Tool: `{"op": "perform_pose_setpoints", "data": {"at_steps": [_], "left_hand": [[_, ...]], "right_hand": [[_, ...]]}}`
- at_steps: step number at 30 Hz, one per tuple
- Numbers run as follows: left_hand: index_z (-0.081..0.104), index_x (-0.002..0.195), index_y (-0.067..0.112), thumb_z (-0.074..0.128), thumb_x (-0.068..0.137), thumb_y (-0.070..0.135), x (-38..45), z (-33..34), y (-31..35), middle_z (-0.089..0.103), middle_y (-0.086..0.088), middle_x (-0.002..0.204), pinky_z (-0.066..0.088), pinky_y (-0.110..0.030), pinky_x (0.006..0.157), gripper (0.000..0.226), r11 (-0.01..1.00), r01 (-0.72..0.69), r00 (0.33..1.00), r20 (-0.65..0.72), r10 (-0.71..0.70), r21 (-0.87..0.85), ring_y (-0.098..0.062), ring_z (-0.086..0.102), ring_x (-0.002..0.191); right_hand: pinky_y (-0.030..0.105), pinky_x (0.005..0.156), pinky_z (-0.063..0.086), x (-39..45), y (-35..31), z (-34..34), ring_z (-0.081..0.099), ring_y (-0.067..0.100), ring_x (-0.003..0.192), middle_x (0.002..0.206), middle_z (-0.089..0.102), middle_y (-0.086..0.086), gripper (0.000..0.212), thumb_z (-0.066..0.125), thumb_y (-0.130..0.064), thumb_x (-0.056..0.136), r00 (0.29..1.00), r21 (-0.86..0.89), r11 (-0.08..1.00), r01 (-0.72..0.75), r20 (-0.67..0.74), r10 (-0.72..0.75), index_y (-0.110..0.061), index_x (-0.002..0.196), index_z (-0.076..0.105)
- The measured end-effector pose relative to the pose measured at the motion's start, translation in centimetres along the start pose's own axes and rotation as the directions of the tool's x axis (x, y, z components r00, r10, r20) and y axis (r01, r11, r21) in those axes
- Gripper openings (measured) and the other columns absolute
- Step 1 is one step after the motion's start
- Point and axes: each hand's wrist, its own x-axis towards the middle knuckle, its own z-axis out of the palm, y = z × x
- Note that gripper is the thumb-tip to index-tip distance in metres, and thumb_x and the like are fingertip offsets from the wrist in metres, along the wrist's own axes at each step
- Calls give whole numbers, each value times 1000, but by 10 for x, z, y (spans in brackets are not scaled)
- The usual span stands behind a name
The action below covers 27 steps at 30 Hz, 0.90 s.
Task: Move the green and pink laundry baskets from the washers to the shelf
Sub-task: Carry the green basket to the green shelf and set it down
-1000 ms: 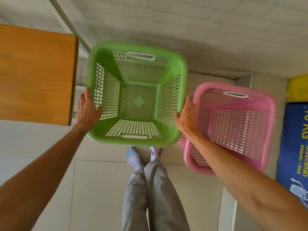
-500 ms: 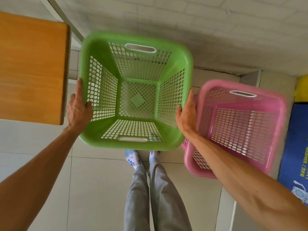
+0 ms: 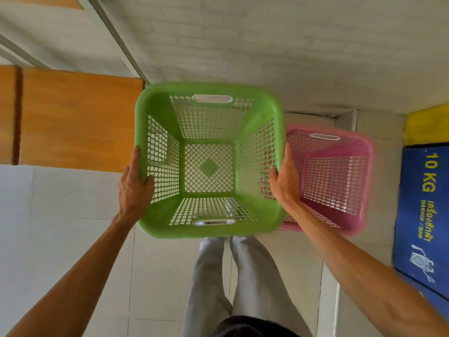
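A single wide-angle view looks from the person's head, facing forward and steeply down along both forearms. It sits close: the green basket (image 3: 209, 161) fills the centre, the pink basket (image 3: 340, 176) lies right of it, trouser legs (image 3: 233, 283) and floor tiles (image 3: 73, 215) below, a brick wall (image 3: 267, 45) across the top; edges bend
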Motion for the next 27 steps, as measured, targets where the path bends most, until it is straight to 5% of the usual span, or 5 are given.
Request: {"op": "perform_pose_setpoints", "data": {"at_steps": [5,8,13,19,27], "left_hand": [[18,157,36,62,84,6,-57,-55,20,66,-18,118,47,-36,60,91,999,7,999,-39,-9,-53,-25,58,75],[20,157,26,61,83,7,-100,-84,25,68,-17,111,47,-37,63,86,991,58,994,-86,-68,-119,-21,56,71],[21,156,28,59,84,11,-172,-135,1,68,-6,97,59,-43,65,83,967,113,985,-104,-139,-227,-19,62,67],[27,153,34,61,82,15,-239,-211,-67,64,0,105,51,-10,63,81,938,86,971,-181,-154,-335,5,62,65],[36,151,34,71,74,17,-317,-339,-171,65,6,94,47,-14,74,86,925,135,922,-298,-249,-355,2,61,67]], "right_hand": [[42,101,53,-61,-28,-52,55,18,124,145,49,13,82,64,-10,93,999,12,1000,-17,-33,18,-13,159,16],[49,94,56,-101,-48,-78,60,30,122,144,51,14,82,63,-14,95,1000,-32,999,-20,-21,20,-13,160,13],[38,105,50,-167,-90,-105,56,25,127,148,49,8,83,65,-12,94,996,-44,996,71,-53,-73,-15,160,15],[10,46,49,-240,-176,-110,66,10,66,116,67,2,81,65,-14,94,987,-65,984,163,4,-164,-25,160,19],[-2,38,32,-312,-312,-77,45,-11,41,95,51,-3,81,69,-13,90,947,-54,948,313,98,-307,-17,159,27]]}}
